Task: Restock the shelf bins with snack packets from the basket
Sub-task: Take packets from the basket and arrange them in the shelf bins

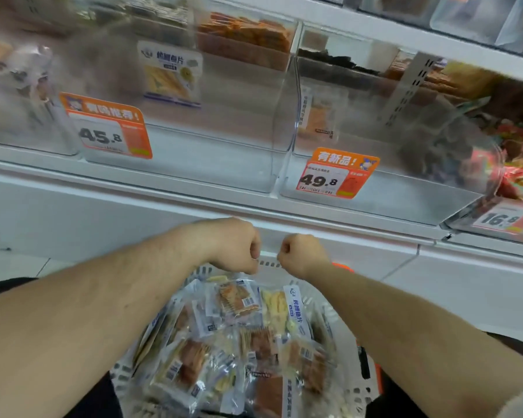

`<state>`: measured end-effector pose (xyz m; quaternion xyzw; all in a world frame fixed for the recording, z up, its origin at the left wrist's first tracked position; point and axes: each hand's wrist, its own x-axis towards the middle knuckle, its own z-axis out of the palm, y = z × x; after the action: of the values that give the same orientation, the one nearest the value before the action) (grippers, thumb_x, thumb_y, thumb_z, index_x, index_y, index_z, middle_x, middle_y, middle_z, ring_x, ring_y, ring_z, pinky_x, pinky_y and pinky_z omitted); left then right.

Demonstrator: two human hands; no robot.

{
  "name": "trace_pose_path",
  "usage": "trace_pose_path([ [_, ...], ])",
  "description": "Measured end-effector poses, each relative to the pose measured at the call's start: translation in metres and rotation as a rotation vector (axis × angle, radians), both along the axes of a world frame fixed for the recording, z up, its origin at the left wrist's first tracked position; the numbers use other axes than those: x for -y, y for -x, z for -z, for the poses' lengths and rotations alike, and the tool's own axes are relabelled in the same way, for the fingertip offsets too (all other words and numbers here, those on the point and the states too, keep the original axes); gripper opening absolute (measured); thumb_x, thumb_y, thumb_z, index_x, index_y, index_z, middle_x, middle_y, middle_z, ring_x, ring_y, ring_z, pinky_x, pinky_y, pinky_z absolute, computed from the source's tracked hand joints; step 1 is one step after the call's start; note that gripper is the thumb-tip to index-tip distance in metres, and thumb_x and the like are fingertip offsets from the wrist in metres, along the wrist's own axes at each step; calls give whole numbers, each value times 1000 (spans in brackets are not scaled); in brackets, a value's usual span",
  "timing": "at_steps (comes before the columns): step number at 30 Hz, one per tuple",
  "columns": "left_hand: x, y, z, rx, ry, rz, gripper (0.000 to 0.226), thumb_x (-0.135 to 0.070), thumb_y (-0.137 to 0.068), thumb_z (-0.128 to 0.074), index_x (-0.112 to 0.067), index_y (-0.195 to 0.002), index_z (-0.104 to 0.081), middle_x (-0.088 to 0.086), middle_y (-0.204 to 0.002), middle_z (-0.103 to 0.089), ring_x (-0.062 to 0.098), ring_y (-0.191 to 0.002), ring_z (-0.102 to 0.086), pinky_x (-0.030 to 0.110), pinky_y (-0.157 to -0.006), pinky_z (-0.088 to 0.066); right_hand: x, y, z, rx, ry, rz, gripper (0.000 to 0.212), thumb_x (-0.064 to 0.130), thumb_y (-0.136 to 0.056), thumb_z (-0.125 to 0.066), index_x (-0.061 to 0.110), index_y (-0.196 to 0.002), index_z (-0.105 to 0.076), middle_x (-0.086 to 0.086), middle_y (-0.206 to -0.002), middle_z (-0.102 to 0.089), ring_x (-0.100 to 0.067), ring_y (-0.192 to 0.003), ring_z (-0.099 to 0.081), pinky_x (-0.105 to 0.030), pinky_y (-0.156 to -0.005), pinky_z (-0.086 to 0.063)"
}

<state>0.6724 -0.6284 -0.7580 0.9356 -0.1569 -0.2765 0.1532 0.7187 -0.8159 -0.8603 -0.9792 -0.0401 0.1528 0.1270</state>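
A white slotted basket (pixel 269 263) sits low in front of me, heaped with several clear snack packets (pixel 239 303) of dried fish slices. My left hand (pixel 236 245) and my right hand (pixel 304 254) are both curled into fists over the basket's far rim and seem to grip it; the fingertips are hidden. Above stands a clear shelf bin (pixel 224 164) tagged 45.8, holding one upright packet (pixel 172 73). To its right, a clear bin (pixel 390 188) tagged 49.8 holds one packet (pixel 320 116) at its back left.
A white shelf ledge (pixel 344 218) runs just beyond my hands. Another bin (pixel 507 176) with red packets and a 16.8 tag lies at far right. More bins with orange snacks (pixel 245 34) stand on the level above. The basket's orange handle (pixel 343 267) shows behind my right wrist.
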Motion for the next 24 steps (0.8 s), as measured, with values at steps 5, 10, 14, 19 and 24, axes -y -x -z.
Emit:
trace_pose_path([
  [5, 1, -7, 1, -27, 4, 51, 30, -37, -92, -64, -23, -119, -63, -8, -112, -64, 13, -98, -61, 29, -84, -52, 39, 12, 77, -255, 18, 327, 14, 17, -91, -52, 8, -89, -62, -8, -79, -60, -22, -68, -60, -30, -58, -53],
  [10, 0, -12, 8, -57, -35, 89, 33, -37, -93, -63, -21, -122, -63, -6, -114, -65, 14, -101, -61, 33, -91, -52, 43, 22, 104, -459, -18, 503, 28, 19, -100, -48, 4, -77, -51, -11, -71, -52, -26, -68, -56, -31, -66, -50],
  [14, 1, -16, 11, -67, -25, 81, 36, -37, -95, -60, -22, -127, -60, -7, -121, -61, 9, -91, -57, 17, -63, -45, 43, 20, 110, -434, 60, 468, 23, 17, -99, -50, 7, -79, -56, -7, -75, -57, -21, -73, -58, -27, -63, -48],
  [19, 1, -15, 11, -68, -12, 71, 37, -37, -94, -62, -22, -128, -60, -7, -120, -61, 10, -95, -57, 20, -71, -45, 41, 17, 102, -375, 21, 506, 16, 12, -97, -51, 7, -86, -61, -7, -80, -61, -15, -67, -56, -25, -53, -43],
  [24, -5, -13, 6, -73, -3, 45, 36, -38, -91, -66, -23, -123, -61, -7, -116, -63, 12, -98, -61, 27, -82, -51, 33, 15, 73, -379, 95, 322, 25, 2, -98, -38, 3, -83, -58, -11, -81, -62, -18, -63, -53, -26, -60, -47],
])
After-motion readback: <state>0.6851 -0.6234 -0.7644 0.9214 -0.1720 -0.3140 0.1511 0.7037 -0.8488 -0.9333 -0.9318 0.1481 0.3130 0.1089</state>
